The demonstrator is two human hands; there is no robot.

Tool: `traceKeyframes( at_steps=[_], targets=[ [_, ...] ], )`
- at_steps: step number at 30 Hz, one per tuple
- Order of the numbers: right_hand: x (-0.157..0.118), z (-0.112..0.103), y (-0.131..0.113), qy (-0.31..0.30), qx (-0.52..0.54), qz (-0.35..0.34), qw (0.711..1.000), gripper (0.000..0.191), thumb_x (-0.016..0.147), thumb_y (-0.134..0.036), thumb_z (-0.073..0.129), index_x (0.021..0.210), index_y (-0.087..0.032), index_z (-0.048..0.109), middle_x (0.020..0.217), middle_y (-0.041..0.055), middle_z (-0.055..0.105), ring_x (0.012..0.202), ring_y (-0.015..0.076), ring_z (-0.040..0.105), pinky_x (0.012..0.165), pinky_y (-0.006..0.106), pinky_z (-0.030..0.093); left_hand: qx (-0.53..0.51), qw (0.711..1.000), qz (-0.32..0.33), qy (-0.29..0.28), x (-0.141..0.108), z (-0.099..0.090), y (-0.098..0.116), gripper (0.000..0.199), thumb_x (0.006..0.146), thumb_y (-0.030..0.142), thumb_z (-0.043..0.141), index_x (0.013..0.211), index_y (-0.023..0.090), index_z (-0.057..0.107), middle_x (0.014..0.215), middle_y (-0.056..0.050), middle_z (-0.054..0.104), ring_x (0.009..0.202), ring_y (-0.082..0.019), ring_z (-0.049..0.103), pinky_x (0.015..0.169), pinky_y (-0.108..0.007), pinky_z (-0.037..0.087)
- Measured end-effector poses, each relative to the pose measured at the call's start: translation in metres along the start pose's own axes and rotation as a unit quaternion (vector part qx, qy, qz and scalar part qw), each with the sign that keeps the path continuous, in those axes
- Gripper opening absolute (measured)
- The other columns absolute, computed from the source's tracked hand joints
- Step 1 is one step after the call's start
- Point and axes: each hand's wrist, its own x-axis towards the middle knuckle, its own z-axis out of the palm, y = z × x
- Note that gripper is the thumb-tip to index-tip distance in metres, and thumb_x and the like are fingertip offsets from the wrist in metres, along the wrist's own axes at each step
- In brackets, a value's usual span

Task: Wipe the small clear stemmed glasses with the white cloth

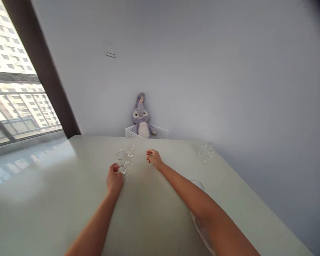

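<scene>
A clear stemmed glass (122,158) stands on the table a little left of the middle, its round foot visible below the bowl. My left hand (115,179) has its fingers and thumb curled against the near left side of this glass. Just behind it are more clear glasses (130,151), overlapping so that their outlines are hard to separate. To the right of the glasses, my right hand (154,158) hovers over or rests on the table. Its fingers are loosely bent, with a gap to the thumb and nothing visible in between.
More clear glassware (206,151) sits at the table's (77,199) far right, by the wall. My right forearm partly covers a transparent rounded object (198,184). Beyond the back edge, a grey plush toy (142,119) sits in a white basket (161,132). A window is at left.
</scene>
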Motion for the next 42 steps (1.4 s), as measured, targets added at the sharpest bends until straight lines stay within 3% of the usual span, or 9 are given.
traceKeyframes(
  at_steps=[4, 8, 11, 14, 20, 29, 34, 38, 42],
  targets=[
    [-0.045, -0.113, 0.027, 0.161, -0.005, 0.02, 0.987, 0.017, 0.064, -0.021, 0.048, 0.08, -0.018, 0.054, 0.078, 0.0003, 0.058, 0.05, 0.0076, 0.051, 0.04, 0.017, 0.038, -0.11, 0.992, -0.03, 0.051, 0.006, 0.002, -0.005, 0.044, 0.058, 0.007, 0.046, 0.1, 0.021, 0.051, 0.084, 0.0, 0.058, 0.072, -0.012, 0.054, 0.066, -0.024, 0.042],
    [-0.074, -0.213, 0.046, 0.345, -0.004, 0.071, 0.936, 0.027, 0.065, -0.024, 0.045, 0.092, -0.019, 0.048, 0.08, 0.0006, 0.056, 0.051, 0.0071, 0.049, 0.041, 0.017, 0.037, -0.191, 0.976, -0.038, 0.091, 0.012, 0.006, -0.011, 0.042, 0.057, 0.007, 0.046, 0.097, 0.019, 0.051, 0.077, 0.002, 0.056, 0.068, -0.011, 0.053, 0.064, -0.024, 0.042],
    [-0.069, -0.258, 0.046, 0.383, 0.014, 0.097, 0.919, 0.035, 0.063, -0.024, 0.048, 0.098, -0.021, 0.045, 0.084, 0.0008, 0.055, 0.052, 0.0066, 0.051, 0.043, 0.017, 0.039, -0.2, 0.973, -0.031, 0.112, 0.012, 0.005, -0.009, 0.043, 0.056, 0.006, 0.045, 0.097, 0.018, 0.051, 0.076, 0.002, 0.056, 0.066, -0.01, 0.052, 0.063, -0.023, 0.042],
    [-0.052, -0.272, 0.042, 0.348, 0.042, 0.116, 0.929, 0.034, 0.06, -0.026, 0.055, 0.093, -0.02, 0.047, 0.076, -0.001, 0.055, 0.051, 0.0067, 0.051, 0.045, 0.018, 0.042, -0.192, 0.973, -0.026, 0.126, 0.007, 0.001, -0.005, 0.045, 0.057, 0.005, 0.045, 0.1, 0.019, 0.049, 0.077, 0.002, 0.056, 0.066, -0.009, 0.052, 0.063, -0.023, 0.042],
    [-0.036, -0.212, 0.042, 0.276, 0.082, 0.136, 0.948, 0.022, 0.062, -0.031, 0.059, 0.076, -0.017, 0.049, 0.058, -0.0045, 0.05, 0.04, 0.0047, 0.042, 0.037, 0.017, 0.037, -0.172, 0.977, -0.029, 0.123, 0.001, -0.001, -0.001, 0.042, 0.061, 0.008, 0.045, 0.102, 0.02, 0.046, 0.081, 0.0, 0.058, 0.07, -0.01, 0.054, 0.066, -0.023, 0.042],
    [0.025, -0.015, 0.013, 0.092, 0.097, 0.126, 0.983, 0.011, 0.062, -0.016, 0.06, 0.072, -0.015, 0.054, 0.053, -0.0034, 0.053, 0.04, 0.0069, 0.048, 0.036, 0.017, 0.039, -0.154, 0.98, -0.06, 0.114, -0.001, -0.002, 0.003, 0.05, 0.068, 0.011, 0.044, 0.117, 0.021, 0.034, 0.086, -0.001, 0.059, 0.073, -0.011, 0.056, 0.067, -0.024, 0.041],
    [0.066, 0.067, -0.005, 0.055, 0.08, 0.113, 0.989, 0.009, 0.065, -0.017, 0.057, 0.074, -0.014, 0.057, 0.049, -0.0053, 0.05, 0.039, 0.0063, 0.045, 0.037, 0.017, 0.04, -0.131, 0.984, -0.057, 0.107, 0.0, -0.001, 0.005, 0.051, 0.071, 0.014, 0.043, 0.12, 0.022, 0.031, 0.088, -0.001, 0.059, 0.072, -0.011, 0.055, 0.065, -0.024, 0.041],
    [0.077, 0.096, -0.009, 0.038, 0.056, 0.107, 0.992, 0.016, 0.064, -0.016, 0.056, 0.079, -0.014, 0.059, 0.048, -0.0059, 0.048, 0.04, 0.0071, 0.046, 0.038, 0.017, 0.039, -0.122, 0.984, -0.068, 0.107, -0.001, -0.003, 0.007, 0.051, 0.072, 0.015, 0.042, 0.121, 0.022, 0.03, 0.09, -0.001, 0.059, 0.07, -0.01, 0.055, 0.062, -0.023, 0.041],
    [0.07, 0.073, -0.004, 0.051, 0.029, 0.099, 0.993, 0.038, 0.057, -0.007, 0.054, 0.094, -0.014, 0.057, 0.055, -0.005, 0.051, 0.04, 0.0073, 0.045, 0.036, 0.017, 0.036, -0.124, 0.983, -0.073, 0.11, -0.003, -0.005, 0.01, 0.051, 0.072, 0.016, 0.042, 0.122, 0.021, 0.029, 0.09, -0.001, 0.06, 0.068, -0.01, 0.054, 0.062, -0.024, 0.04]
  ],
)
